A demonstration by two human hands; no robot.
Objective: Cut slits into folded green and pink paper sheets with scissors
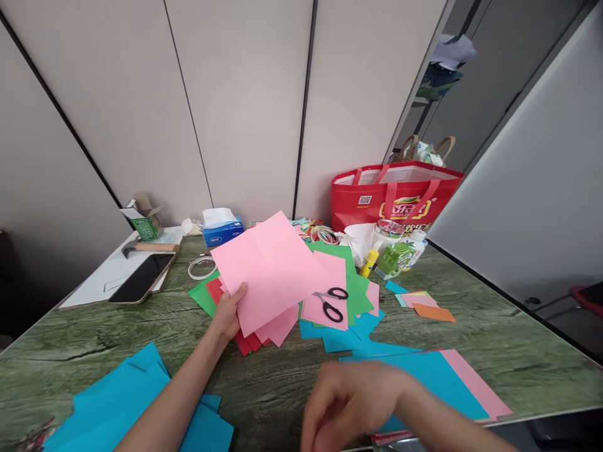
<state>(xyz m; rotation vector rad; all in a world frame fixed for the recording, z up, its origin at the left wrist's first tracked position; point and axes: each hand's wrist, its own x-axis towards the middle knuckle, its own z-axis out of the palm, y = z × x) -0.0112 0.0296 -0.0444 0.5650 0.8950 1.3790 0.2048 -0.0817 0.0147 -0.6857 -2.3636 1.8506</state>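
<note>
My left hand (229,316) is closed on the lower left edge of a pink sheet of paper (271,267), its thumb on the front face, and holds it up over the table. Behind and below that sheet lie more pink, red and green sheets. A pair of scissors with black handles (332,302) lies on a pink and green pile to the right. My right hand (351,402) hovers at the front edge, blurred, with its fingers bent downward. The nearest thing to it is a stack of blue sheets (424,376) with pink edges showing.
More blue sheets (113,402) lie at the front left. A phone (141,279) and a hammer (151,247) are at the left. Along the back stand a tissue box (223,233), a yellow glue stick (369,263) and a red bag (367,201). Small paper pieces (433,312) lie right.
</note>
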